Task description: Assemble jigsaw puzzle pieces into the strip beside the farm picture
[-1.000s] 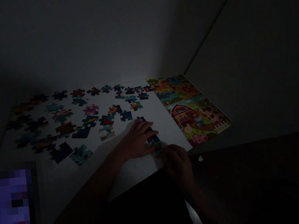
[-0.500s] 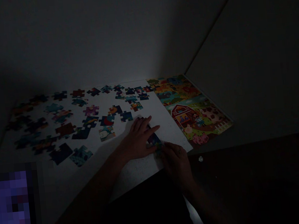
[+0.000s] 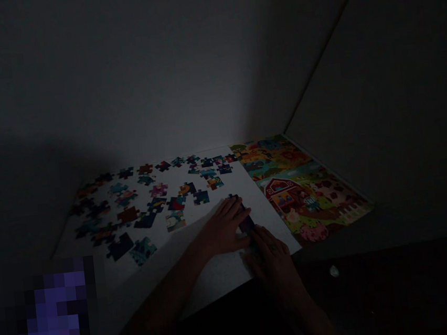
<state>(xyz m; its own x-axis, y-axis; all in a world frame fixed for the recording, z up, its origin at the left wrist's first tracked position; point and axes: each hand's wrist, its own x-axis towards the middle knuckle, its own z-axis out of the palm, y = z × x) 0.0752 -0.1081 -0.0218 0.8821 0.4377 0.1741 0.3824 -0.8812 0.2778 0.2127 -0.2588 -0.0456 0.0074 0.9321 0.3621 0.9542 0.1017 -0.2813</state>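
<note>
My left hand (image 3: 226, 229) lies open on the white table, its fingers spread across the left side of a narrow dark strip of puzzle pieces (image 3: 246, 224). At the strip's near end, my right hand (image 3: 274, 254) rests over it with the fingers laid flat and the thumb apart. A ring shows on one right finger. The near part of the strip is hidden under the right hand. Left of my hands, a pale puzzle piece (image 3: 175, 221) and a dark blue puzzle piece (image 3: 201, 197) lie loose. The picture is very dim.
Several loose pieces (image 3: 128, 214) spread over the table's left half. An assembled farm-and-animal puzzle (image 3: 309, 201) lies along the right edge. Walls (image 3: 184, 87) border the back and right. A small white scrap (image 3: 333, 270) is below at right. A pixelated patch covers the lower left.
The camera view has shifted, so the table sits lower and further right. My right hand has moved up onto the strip, flattening its fingers over the near end. The left hand stays on the strip.
</note>
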